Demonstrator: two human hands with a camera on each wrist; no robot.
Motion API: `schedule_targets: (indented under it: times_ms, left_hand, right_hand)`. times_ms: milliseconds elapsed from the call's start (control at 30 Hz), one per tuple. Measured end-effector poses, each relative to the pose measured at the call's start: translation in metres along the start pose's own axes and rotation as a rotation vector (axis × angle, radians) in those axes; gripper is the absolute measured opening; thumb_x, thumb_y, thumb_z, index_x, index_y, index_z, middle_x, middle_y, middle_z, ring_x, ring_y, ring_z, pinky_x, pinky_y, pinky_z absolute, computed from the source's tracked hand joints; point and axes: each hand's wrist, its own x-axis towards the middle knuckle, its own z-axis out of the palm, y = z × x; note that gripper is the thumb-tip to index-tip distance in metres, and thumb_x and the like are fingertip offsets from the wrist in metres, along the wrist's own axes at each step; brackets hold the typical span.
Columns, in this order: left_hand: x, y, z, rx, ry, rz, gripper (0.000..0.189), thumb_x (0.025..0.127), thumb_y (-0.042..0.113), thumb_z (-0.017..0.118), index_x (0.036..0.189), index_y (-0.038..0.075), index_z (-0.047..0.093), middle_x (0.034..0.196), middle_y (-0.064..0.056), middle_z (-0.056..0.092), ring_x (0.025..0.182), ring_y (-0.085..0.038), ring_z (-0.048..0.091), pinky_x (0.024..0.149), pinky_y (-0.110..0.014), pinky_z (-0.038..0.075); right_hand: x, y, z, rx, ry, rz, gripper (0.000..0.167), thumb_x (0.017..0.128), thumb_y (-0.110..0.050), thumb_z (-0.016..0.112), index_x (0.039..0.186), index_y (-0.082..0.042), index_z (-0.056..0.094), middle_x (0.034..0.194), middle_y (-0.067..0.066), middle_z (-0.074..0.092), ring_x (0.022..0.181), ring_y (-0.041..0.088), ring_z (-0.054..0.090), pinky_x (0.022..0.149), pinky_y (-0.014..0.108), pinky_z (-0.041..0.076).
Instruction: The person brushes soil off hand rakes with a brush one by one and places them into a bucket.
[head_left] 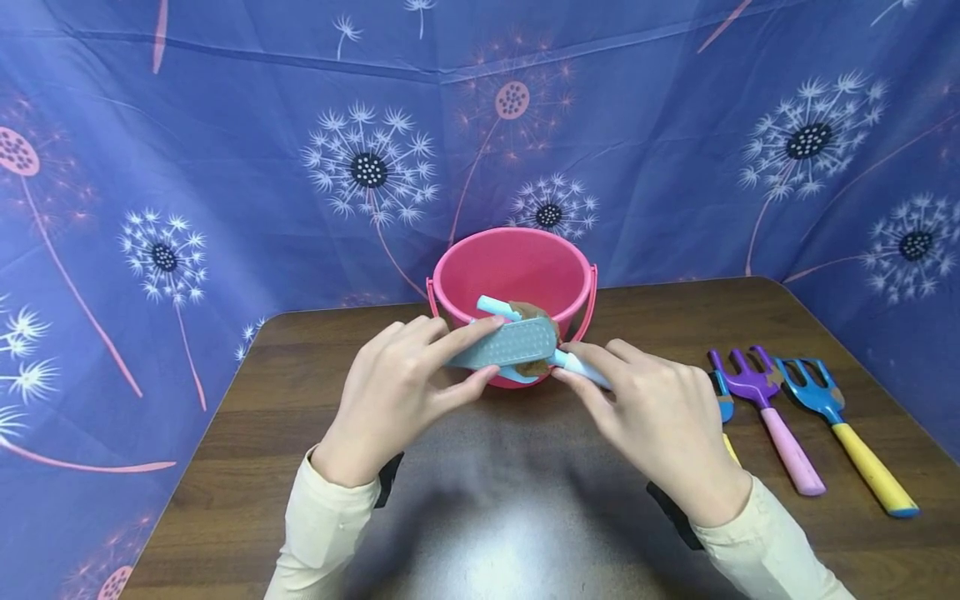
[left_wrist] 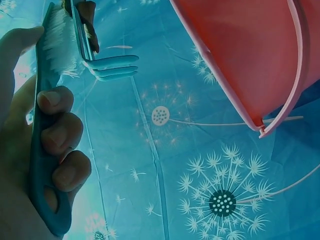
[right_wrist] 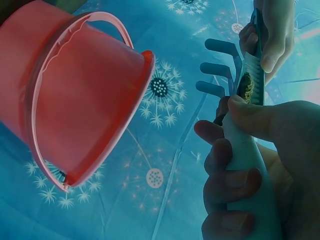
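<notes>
My left hand (head_left: 401, 387) grips a teal brush (head_left: 517, 342) by its handle; its white bristles show in the left wrist view. My right hand (head_left: 652, 408) holds a small light-blue hand rake (right_wrist: 245, 160), fingers wrapped round the pale handle and thumb near its neck. The brush's bristles lie against the rake's head, between the two hands. Brown, dirt-like patches (head_left: 531, 312) cover part of that head, and its curved tines (left_wrist: 112, 69) point away from the brush. From above, the back of the brush hides much of the rake. Both hands are raised in front of a pink bucket (head_left: 510, 258).
On the right of the wooden table (head_left: 247, 417) lie a purple garden fork (head_left: 787, 450) with a pink handle and a blue fork (head_left: 870, 462) with a yellow handle, both brown-marked. Another blue tool (head_left: 722, 396) is partly behind my right hand. A dandelion-print cloth (head_left: 637, 167) hangs behind.
</notes>
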Motion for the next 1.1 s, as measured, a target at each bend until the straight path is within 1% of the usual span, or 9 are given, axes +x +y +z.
schedule_targets:
  times_ms: [100,200,367,467,667,867,900,967,1100]
  left_hand:
    - [0.000,-0.001,-0.001,0.012,-0.002,0.001,0.043,0.086,0.039,0.079,0.127,0.029,0.073,0.072,0.003,0.052,0.060,-0.014,0.044,0.057,-0.027,0.034]
    - [-0.001,-0.001,-0.003,0.022,0.018,-0.006,0.044,0.085,0.039,0.080,0.127,0.029,0.073,0.072,0.002,0.053,0.060,-0.014,0.044,0.057,-0.028,0.034]
    - [-0.001,-0.003,-0.007,0.003,0.087,-0.076,0.047,0.086,0.036,0.080,0.131,0.028,0.070,0.071,0.000,0.052,0.061,-0.015,0.041,0.058,-0.030,0.034]
    - [0.000,-0.004,-0.007,-0.007,0.115,-0.095,0.048,0.087,0.036,0.080,0.133,0.028,0.069,0.071,0.000,0.052,0.061,-0.015,0.040,0.059,-0.030,0.033]
    - [0.001,-0.001,-0.001,0.028,0.112,-0.053,0.050,0.086,0.038,0.080,0.134,0.030,0.068,0.071,0.000,0.050,0.059,-0.016,0.038,0.057,-0.029,0.031]
    - [0.001,0.002,0.006,0.045,0.092,-0.009,0.051,0.084,0.040,0.082,0.133,0.029,0.069,0.074,0.001,0.055,0.060,-0.016,0.042,0.056,-0.029,0.035]
    - [0.001,0.002,0.007,0.048,0.090,-0.002,0.051,0.084,0.040,0.082,0.132,0.029,0.069,0.074,0.000,0.055,0.060,-0.016,0.042,0.055,-0.029,0.035]
    - [0.000,0.001,0.008,0.053,0.084,0.009,0.050,0.084,0.040,0.082,0.131,0.028,0.070,0.073,0.000,0.054,0.060,-0.017,0.041,0.055,-0.029,0.035]
    - [0.000,0.000,0.007,0.056,0.069,0.026,0.049,0.083,0.040,0.082,0.129,0.027,0.072,0.071,0.000,0.051,0.059,-0.016,0.040,0.056,-0.029,0.033]
  right_hand:
    - [0.001,0.000,0.000,0.010,0.004,0.001,0.058,0.104,-0.062,0.036,0.108,-0.022,0.079,0.071,-0.007,0.064,0.042,0.002,0.034,0.040,0.021,0.021]
    - [0.002,0.000,0.000,0.017,0.004,-0.015,0.057,0.104,-0.061,0.037,0.108,-0.022,0.078,0.069,-0.008,0.062,0.043,0.002,0.034,0.040,0.021,0.021]
    - [0.002,0.001,0.001,-0.015,0.018,-0.036,0.057,0.105,-0.061,0.036,0.105,-0.021,0.078,0.066,-0.008,0.055,0.042,0.003,0.035,0.040,0.022,0.022]
    - [0.002,0.002,0.000,-0.028,0.029,-0.039,0.058,0.105,-0.060,0.036,0.104,-0.021,0.078,0.064,-0.008,0.054,0.042,0.003,0.034,0.040,0.022,0.021]
    - [0.001,0.000,0.001,-0.025,0.038,-0.051,0.056,0.105,-0.060,0.038,0.104,-0.022,0.078,0.063,-0.009,0.052,0.043,0.002,0.031,0.041,0.020,0.017]
    - [0.002,-0.002,0.001,-0.028,0.046,-0.056,0.055,0.105,-0.058,0.037,0.105,-0.021,0.078,0.063,-0.008,0.053,0.042,0.003,0.033,0.040,0.020,0.018]
    - [0.002,-0.002,0.001,-0.028,0.047,-0.059,0.053,0.105,-0.057,0.040,0.105,-0.020,0.078,0.062,-0.008,0.053,0.042,0.003,0.033,0.040,0.021,0.019]
    - [0.001,-0.001,0.001,-0.035,0.053,-0.062,0.051,0.105,-0.056,0.042,0.105,-0.020,0.078,0.061,-0.008,0.050,0.042,0.004,0.032,0.040,0.021,0.018]
    - [0.000,0.002,0.001,-0.036,0.050,-0.061,0.048,0.104,-0.055,0.045,0.105,-0.020,0.078,0.061,-0.007,0.052,0.041,0.005,0.034,0.040,0.022,0.019]
